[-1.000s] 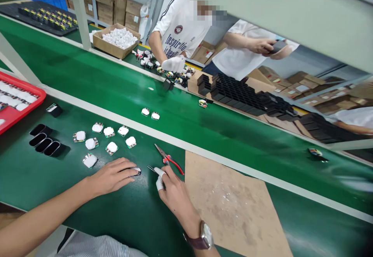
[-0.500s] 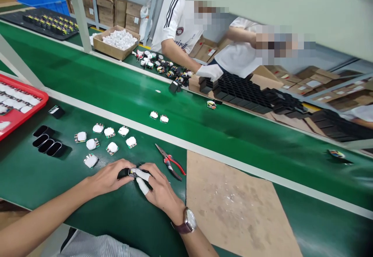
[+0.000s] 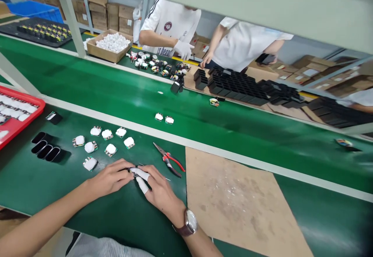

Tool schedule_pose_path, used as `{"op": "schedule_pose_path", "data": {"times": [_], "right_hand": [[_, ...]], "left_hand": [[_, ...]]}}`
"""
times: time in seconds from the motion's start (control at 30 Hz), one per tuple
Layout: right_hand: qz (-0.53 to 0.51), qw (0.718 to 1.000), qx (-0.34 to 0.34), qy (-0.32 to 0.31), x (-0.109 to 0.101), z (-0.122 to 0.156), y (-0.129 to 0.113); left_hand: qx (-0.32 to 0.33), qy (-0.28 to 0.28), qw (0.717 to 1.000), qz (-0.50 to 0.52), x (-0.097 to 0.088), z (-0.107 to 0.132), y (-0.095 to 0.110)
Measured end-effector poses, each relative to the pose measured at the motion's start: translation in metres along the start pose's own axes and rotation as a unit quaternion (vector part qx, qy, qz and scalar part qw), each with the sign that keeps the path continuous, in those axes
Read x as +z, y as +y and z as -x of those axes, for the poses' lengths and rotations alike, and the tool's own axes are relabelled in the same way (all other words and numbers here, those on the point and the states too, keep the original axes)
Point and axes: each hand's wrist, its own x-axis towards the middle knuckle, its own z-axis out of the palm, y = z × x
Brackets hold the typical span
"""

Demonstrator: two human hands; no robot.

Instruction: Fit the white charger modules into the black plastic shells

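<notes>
My left hand is closed round a small black plastic case, mostly hidden by its fingers. At the case's open end, my right hand grips a circuit board with white-covered thumb and fingertip; only a sliver of the board shows. Beyond my hands lie several circuit boards with white padding. Red-handled pliers rest to the right of them. Several empty black cases stand together at the left, and a filled black case sits behind them.
A red tray of padded boards is at the left edge. Cardboard covers the bench at right. Past a pale rail, the green belt carries a few boards. Across it are two people, a box of white pieces and stacked black cases.
My left fingers now cover more of the black case. Across the belt, a gloved hand has lifted back from the black cases. The boards on the belt sit slightly further right.
</notes>
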Motion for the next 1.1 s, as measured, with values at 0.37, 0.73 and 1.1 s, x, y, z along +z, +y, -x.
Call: {"op": "schedule_pose_path", "data": {"times": [0.37,0.73,1.1], "right_hand": [[-0.042,0.990,0.047,0.130,-0.024,0.022,0.001],[0.102,0.986,0.091,0.098,-0.056,0.033,0.057],[0.238,0.940,0.225,0.090,-0.132,-0.050,0.234]], "left_hand": [[-0.353,0.196,0.828,0.389,-0.032,-0.031,0.012],[-0.276,0.170,0.937,-0.129,-0.132,-0.156,-0.081],[-0.192,0.144,0.943,-0.229,-0.169,-0.090,-0.043]]}}
